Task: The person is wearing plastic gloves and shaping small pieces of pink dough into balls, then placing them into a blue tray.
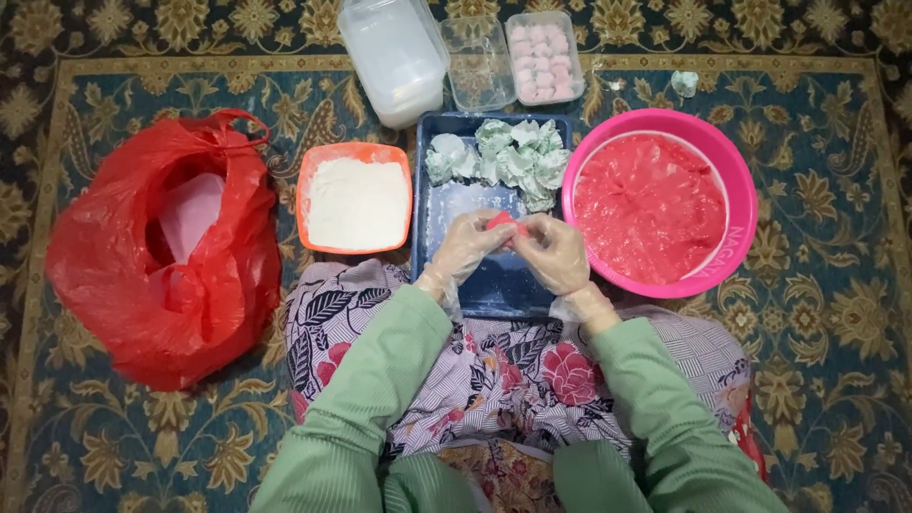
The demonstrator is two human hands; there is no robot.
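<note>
My left hand (465,245) and my right hand (556,252), both in thin clear plastic gloves, meet over a dark blue tray (451,214) and pinch a small red piece of dough (503,225) between their fingers. At the tray's far end lies a pile of pale green and white dusted pieces (503,157). Right of the tray stands a pink bowl (739,180) filled with red dough (646,204). To the tray's left is an orange square dish (309,180) of white flour (356,201).
A red plastic bag (161,252) lies open at the left on a patterned carpet (836,313). Beyond the tray sit a white lidded tub (394,57), an empty clear box (478,62) and a clear box of pink pieces (543,57). A small crumpled scrap (684,82) lies far right.
</note>
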